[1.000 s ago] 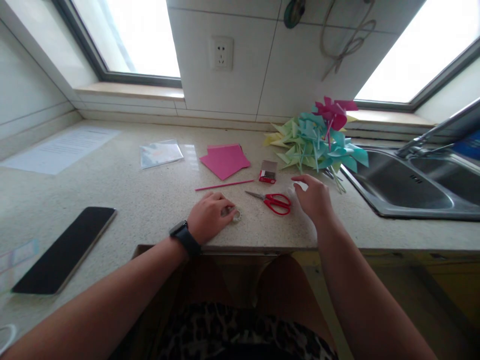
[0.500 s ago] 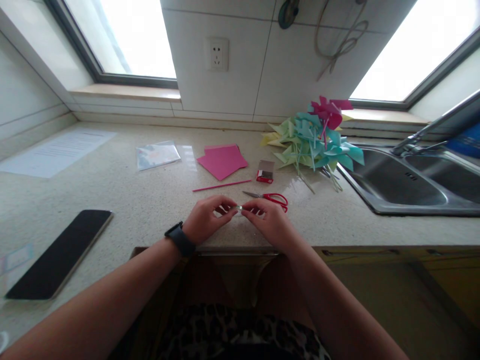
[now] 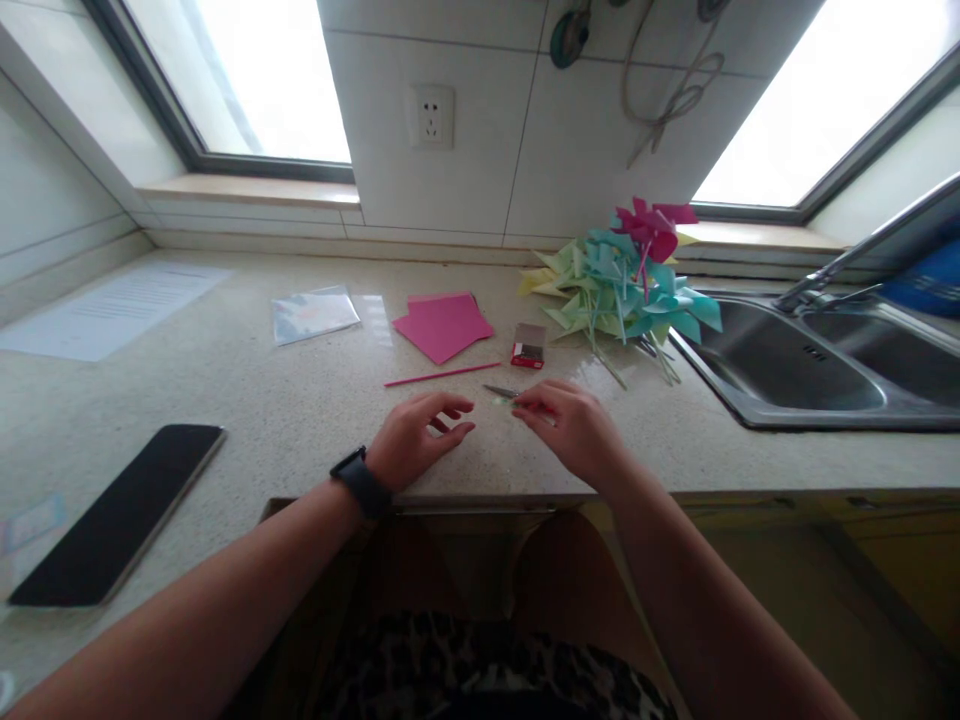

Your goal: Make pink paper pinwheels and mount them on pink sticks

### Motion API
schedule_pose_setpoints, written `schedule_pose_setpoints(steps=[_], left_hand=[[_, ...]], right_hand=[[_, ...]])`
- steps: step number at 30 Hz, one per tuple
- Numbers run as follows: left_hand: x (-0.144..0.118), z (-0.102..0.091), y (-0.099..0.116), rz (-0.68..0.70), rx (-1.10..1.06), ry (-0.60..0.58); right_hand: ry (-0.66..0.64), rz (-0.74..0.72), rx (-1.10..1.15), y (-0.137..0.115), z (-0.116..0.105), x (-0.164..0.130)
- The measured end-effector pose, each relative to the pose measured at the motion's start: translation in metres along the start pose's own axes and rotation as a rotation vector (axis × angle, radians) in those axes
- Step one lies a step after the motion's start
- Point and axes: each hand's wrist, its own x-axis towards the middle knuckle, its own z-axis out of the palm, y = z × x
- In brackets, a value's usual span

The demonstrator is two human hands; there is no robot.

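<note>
Resting near the tabletop (image 3: pixel 247 400) edge, the left hand (image 3: pixel 416 445) lies half open and empty, while the right hand (image 3: pixel 574 430) pinches something small, hard to identify, just above the scissors (image 3: pixel 501 392), probably for close work.

Speckled tabletop (image 3: pixel 247 400): phone (image 3: pixel 116 515) far left of the fingers; pink straw (image 3: pixel 442 375), pink paper (image 3: pixel 444 326), small box (image 3: pixel 529 345) beyond; pinwheels (image 3: pixel 626 285) beyond-right.
</note>
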Motion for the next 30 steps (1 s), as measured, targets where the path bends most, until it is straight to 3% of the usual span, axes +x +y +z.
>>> schedule_pose_setpoints(steps=[6, 11, 15, 19, 25, 30], left_hand=[[0.003, -0.001, 0.001, -0.031, -0.002, 0.003], [0.004, -0.002, -0.001, -0.098, -0.065, 0.042], [0.006, -0.002, -0.006, -0.166, -0.169, 0.11], [0.008, -0.003, -0.009, -0.207, -0.301, 0.185], [0.013, -0.007, -0.015, -0.258, -0.432, 0.294], [0.014, -0.008, -0.016, -0.269, -0.483, 0.313]], right_hand=[[0.089, 0.202, -0.245, 0.068, -0.023, 0.018], [0.049, 0.258, -0.354, 0.092, -0.021, 0.025], [0.044, 0.24, -0.386, 0.082, -0.015, 0.031], [0.037, 0.127, -0.366, 0.051, -0.003, 0.051], [-0.112, -0.115, -0.35, 0.006, 0.042, 0.105], [-0.273, -0.234, -0.391, -0.003, 0.076, 0.138]])
